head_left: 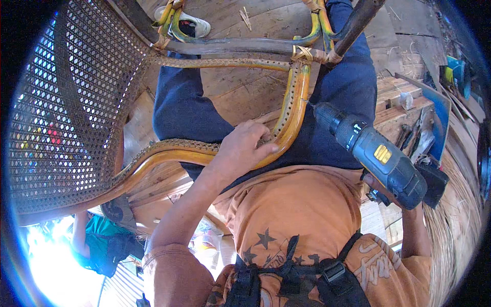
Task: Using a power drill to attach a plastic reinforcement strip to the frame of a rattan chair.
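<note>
A curved, yellow-brown rattan chair frame (300, 94) with a row of small drilled holes along its edge lies across my lap. My left hand (240, 147) is closed round its lower bend, thumb on the near side. In my right hand (377, 185), mostly hidden behind the tool, is a dark cordless drill (371, 146) with a yellow patch. Its chuck points up and left, and the thin bit reaches the outer side of the upright rattan pole. Whether the bit has entered the pole I cannot tell. Woven cane mesh (82, 97) fills the chair's left side.
A dark crossbar (235, 47) and bound rattan joints (302, 53) span the far side. Stacked wood blocks (401, 105) stand at right, near a blue-and-yellow container (456, 77). Long straw-like strips (455, 215) lie at far right. Someone in a green shirt (105, 233) is at lower left.
</note>
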`<state>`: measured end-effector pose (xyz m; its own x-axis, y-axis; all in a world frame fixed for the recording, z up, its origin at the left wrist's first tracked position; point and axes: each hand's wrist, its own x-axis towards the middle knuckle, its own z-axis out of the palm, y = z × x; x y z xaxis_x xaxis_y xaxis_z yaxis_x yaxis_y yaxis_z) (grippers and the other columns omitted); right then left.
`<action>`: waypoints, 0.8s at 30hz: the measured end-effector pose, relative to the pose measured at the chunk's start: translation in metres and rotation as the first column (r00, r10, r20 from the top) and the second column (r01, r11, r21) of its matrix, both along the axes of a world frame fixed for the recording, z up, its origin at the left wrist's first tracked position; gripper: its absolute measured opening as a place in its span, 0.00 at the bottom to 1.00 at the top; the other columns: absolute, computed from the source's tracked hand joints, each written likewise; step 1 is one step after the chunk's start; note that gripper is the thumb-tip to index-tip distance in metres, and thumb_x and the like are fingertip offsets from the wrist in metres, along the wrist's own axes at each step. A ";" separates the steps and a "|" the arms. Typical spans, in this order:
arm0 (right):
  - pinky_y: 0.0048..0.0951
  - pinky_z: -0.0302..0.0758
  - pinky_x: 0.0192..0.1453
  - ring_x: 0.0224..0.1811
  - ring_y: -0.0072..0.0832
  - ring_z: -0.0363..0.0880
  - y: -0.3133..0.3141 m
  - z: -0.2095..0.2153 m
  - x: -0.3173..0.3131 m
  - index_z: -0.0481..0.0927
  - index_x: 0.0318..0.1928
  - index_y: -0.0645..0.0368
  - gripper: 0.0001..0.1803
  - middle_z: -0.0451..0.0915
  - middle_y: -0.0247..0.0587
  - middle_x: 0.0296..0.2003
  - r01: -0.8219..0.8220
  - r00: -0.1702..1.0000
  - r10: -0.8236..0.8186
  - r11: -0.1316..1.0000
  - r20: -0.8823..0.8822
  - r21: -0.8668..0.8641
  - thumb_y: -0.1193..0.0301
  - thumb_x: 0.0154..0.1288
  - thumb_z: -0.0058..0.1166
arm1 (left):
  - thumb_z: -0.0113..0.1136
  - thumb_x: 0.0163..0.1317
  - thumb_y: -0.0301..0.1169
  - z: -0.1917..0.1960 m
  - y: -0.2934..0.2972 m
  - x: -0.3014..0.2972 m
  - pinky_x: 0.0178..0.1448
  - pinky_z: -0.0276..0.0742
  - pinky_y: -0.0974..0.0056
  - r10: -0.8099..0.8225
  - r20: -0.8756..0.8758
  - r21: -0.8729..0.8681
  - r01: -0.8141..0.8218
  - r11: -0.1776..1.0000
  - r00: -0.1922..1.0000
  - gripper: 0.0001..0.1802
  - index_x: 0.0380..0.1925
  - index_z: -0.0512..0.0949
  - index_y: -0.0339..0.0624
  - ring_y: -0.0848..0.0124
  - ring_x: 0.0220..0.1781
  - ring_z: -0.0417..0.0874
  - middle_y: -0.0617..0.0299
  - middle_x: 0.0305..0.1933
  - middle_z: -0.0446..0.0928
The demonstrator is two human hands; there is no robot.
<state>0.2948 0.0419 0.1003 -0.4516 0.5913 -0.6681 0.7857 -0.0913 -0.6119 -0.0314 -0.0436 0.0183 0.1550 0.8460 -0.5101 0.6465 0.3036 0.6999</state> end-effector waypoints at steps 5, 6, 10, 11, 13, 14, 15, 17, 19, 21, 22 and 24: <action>0.24 0.76 0.39 0.34 0.20 0.78 0.003 0.000 -0.002 0.77 0.39 0.58 0.23 0.80 0.34 0.32 -0.053 0.998 0.053 0.999 0.017 0.003 0.65 0.42 0.71 | 0.60 0.51 0.34 0.011 0.004 0.006 0.41 0.71 0.55 -0.159 -0.182 0.126 0.183 0.975 0.970 0.11 0.30 0.73 0.38 0.54 0.39 0.73 0.52 0.32 0.71; 0.24 0.77 0.39 0.34 0.20 0.79 0.007 0.002 -0.005 0.77 0.38 0.58 0.22 0.80 0.34 0.31 0.057 0.998 -0.057 0.992 0.000 -0.114 0.65 0.42 0.70 | 0.60 0.50 0.33 0.010 0.003 0.008 0.40 0.72 0.55 -0.185 -0.225 0.143 0.220 0.965 0.957 0.11 0.30 0.73 0.39 0.54 0.39 0.73 0.52 0.32 0.70; 0.24 0.77 0.37 0.32 0.20 0.79 0.012 0.004 -0.018 0.78 0.35 0.58 0.20 0.80 0.33 0.30 0.070 0.996 -0.076 0.989 -0.042 -0.134 0.64 0.43 0.70 | 0.56 0.54 0.32 0.004 -0.008 0.015 0.40 0.72 0.59 -0.104 -0.201 0.152 0.136 0.979 0.974 0.09 0.31 0.73 0.37 0.61 0.36 0.74 0.54 0.30 0.71; 0.24 0.77 0.37 0.32 0.20 0.79 0.012 0.004 -0.017 0.78 0.35 0.58 0.20 0.80 0.33 0.30 0.067 0.996 -0.073 0.988 -0.045 -0.138 0.64 0.43 0.70 | 0.56 0.54 0.32 0.001 -0.009 0.013 0.40 0.72 0.59 -0.102 -0.204 0.148 0.134 0.980 0.974 0.09 0.31 0.73 0.37 0.61 0.36 0.74 0.54 0.30 0.71; 0.25 0.78 0.37 0.32 0.24 0.80 0.013 0.004 -0.016 0.77 0.37 0.61 0.19 0.80 0.37 0.29 0.082 0.994 -0.094 0.977 -0.058 -0.195 0.66 0.46 0.67 | 0.54 0.57 0.31 -0.007 -0.002 0.005 0.35 0.71 0.63 0.408 0.124 -0.040 -0.407 0.913 0.904 0.09 0.33 0.74 0.36 0.65 0.29 0.74 0.56 0.28 0.73; 0.25 0.78 0.37 0.32 0.24 0.80 0.011 0.004 -0.015 0.77 0.37 0.61 0.19 0.80 0.37 0.29 0.078 0.994 -0.091 0.977 -0.058 -0.197 0.66 0.46 0.67 | 0.54 0.57 0.31 -0.008 0.002 0.001 0.35 0.71 0.63 0.412 0.122 -0.042 -0.410 0.911 0.903 0.09 0.33 0.74 0.36 0.65 0.29 0.74 0.56 0.28 0.73; 0.26 0.79 0.36 0.32 0.27 0.80 0.007 0.006 -0.013 0.76 0.39 0.63 0.19 0.80 0.40 0.30 0.439 0.878 -0.479 0.796 0.010 -0.418 0.68 0.47 0.65 | 0.53 0.59 0.32 -0.004 0.013 -0.002 0.33 0.69 0.66 0.635 0.205 -0.040 -0.642 0.765 0.744 0.09 0.33 0.73 0.36 0.70 0.27 0.72 0.60 0.27 0.72; 0.28 0.80 0.35 0.32 0.30 0.80 0.006 0.009 -0.014 0.75 0.40 0.65 0.19 0.80 0.44 0.31 0.690 0.625 -0.764 0.445 0.159 -0.571 0.70 0.49 0.63 | 0.50 0.62 0.32 0.016 0.025 -0.002 0.32 0.67 0.71 0.774 0.253 -0.014 -0.798 0.603 0.580 0.09 0.34 0.73 0.37 0.78 0.27 0.68 0.66 0.26 0.69; 0.32 0.80 0.38 0.38 0.36 0.79 0.021 0.026 -0.025 0.73 0.46 0.65 0.23 0.77 0.49 0.39 0.413 0.907 -0.390 0.754 0.158 -0.511 0.67 0.51 0.61 | 0.48 0.65 0.36 0.049 0.001 0.022 0.34 0.68 0.73 0.746 0.437 -0.167 -0.770 0.615 0.501 0.12 0.41 0.71 0.39 0.80 0.29 0.69 0.67 0.30 0.69; 0.34 0.80 0.40 0.41 0.39 0.79 0.027 0.026 -0.031 0.72 0.48 0.65 0.25 0.76 0.52 0.44 0.191 0.981 -0.143 0.854 0.134 -0.484 0.65 0.52 0.60 | 0.51 0.63 0.45 0.091 -0.013 0.050 0.39 0.72 0.71 0.890 0.448 -0.818 -0.364 0.445 0.080 0.23 0.50 0.67 0.38 0.75 0.36 0.73 0.62 0.39 0.69; 0.35 0.75 0.46 0.45 0.37 0.76 0.027 0.026 -0.031 0.72 0.50 0.61 0.26 0.75 0.49 0.46 -0.005 0.999 0.024 0.930 0.048 -0.367 0.64 0.51 0.61 | 0.52 0.62 0.47 0.094 -0.015 0.064 0.42 0.70 0.70 0.893 0.442 -0.889 -0.168 0.425 -0.080 0.27 0.52 0.65 0.38 0.74 0.41 0.73 0.62 0.44 0.68; 0.38 0.66 0.60 0.55 0.34 0.70 0.029 0.036 -0.028 0.72 0.52 0.54 0.28 0.74 0.43 0.50 -0.362 0.931 0.364 0.929 0.012 -0.074 0.61 0.50 0.62 | 0.52 0.62 0.47 0.091 -0.002 0.084 0.48 0.66 0.65 0.873 0.412 -0.908 -0.038 0.417 -0.262 0.26 0.53 0.64 0.43 0.72 0.49 0.70 0.63 0.50 0.68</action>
